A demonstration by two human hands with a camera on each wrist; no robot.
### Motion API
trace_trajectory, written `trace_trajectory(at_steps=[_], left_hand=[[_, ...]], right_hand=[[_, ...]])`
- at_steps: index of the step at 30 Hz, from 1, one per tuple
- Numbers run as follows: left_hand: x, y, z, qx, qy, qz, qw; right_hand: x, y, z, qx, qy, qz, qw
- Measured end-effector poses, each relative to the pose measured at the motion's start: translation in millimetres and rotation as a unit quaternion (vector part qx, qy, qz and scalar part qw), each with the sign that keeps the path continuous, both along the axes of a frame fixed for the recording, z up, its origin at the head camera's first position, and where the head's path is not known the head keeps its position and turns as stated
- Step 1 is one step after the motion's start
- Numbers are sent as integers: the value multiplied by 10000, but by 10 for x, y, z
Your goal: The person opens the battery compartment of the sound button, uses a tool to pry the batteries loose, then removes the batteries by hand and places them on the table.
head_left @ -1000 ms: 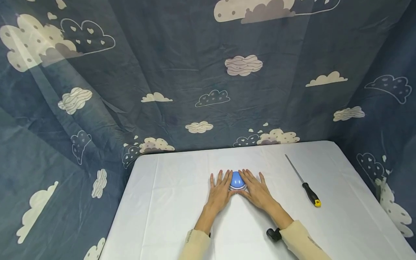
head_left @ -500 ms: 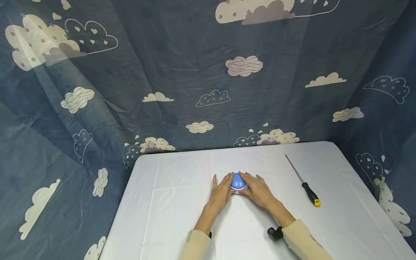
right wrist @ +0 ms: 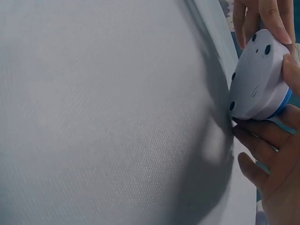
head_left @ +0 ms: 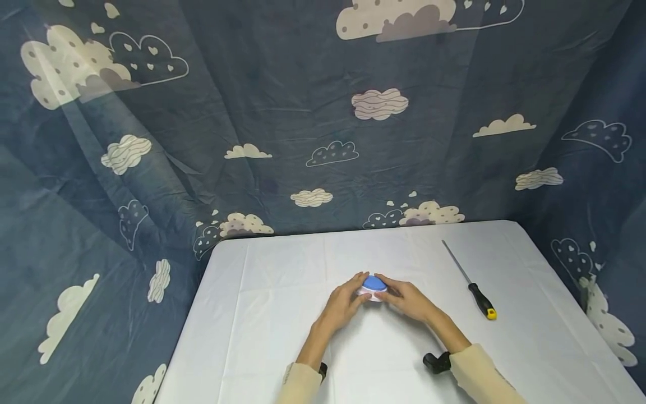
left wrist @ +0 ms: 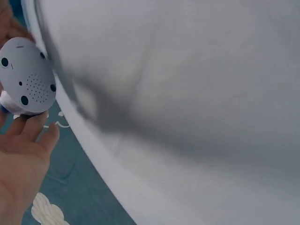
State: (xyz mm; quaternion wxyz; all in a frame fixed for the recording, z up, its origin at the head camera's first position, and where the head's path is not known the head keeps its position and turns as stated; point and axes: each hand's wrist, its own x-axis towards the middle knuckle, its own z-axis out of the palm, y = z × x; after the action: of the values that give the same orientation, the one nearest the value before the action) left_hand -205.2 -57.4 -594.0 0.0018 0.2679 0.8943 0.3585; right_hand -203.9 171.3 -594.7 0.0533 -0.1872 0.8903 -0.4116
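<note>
In the head view, a round push-button buzzer [head_left: 374,283] with a blue domed top and white base is between my two hands. My left hand [head_left: 339,307] grips its left side and my right hand [head_left: 410,302] its right, thumbs at the near edge. The left wrist view shows the underside of the buzzer [left wrist: 29,77], with dark round feet and a cluster of small holes; it is raised off the cloth. Fingertips of my left hand [left wrist: 21,164] meet its rim. Seen from the right wrist, the buzzer [right wrist: 258,77] stands tilted with fingers of both hands at its edge.
A screwdriver [head_left: 476,292] with a black and yellow handle lies on the white-covered table [head_left: 272,325], to the right of my hands. Dark blue curtain with cloud prints [head_left: 282,84] hangs behind and at both sides. A black camera mount [head_left: 437,362] juts from the right wrist.
My flat, spread hands have curled round the buzzer and lifted it, tilting its top away. Both hands came slightly nearer and to the right. The screwdriver stays put.
</note>
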Motion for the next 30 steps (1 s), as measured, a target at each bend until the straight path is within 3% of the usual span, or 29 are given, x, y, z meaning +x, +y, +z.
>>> trace_trajectory(at_steps=[4,11,18,30], left_hand=[[-16,10,47,114,67,-68,9999],[-50,74,137,19,82,21,10000],[-76,96,196,-131,32,153,9998],[-88,71,210,78,-335,160,9993]], right_hand=[[-9,9,12,41,-242,-8,9997],[-14,-23,64,322,-244,22,9992],[25,-70,91,146,348,126,9992],[63,-101,136,270,720,272,9967]])
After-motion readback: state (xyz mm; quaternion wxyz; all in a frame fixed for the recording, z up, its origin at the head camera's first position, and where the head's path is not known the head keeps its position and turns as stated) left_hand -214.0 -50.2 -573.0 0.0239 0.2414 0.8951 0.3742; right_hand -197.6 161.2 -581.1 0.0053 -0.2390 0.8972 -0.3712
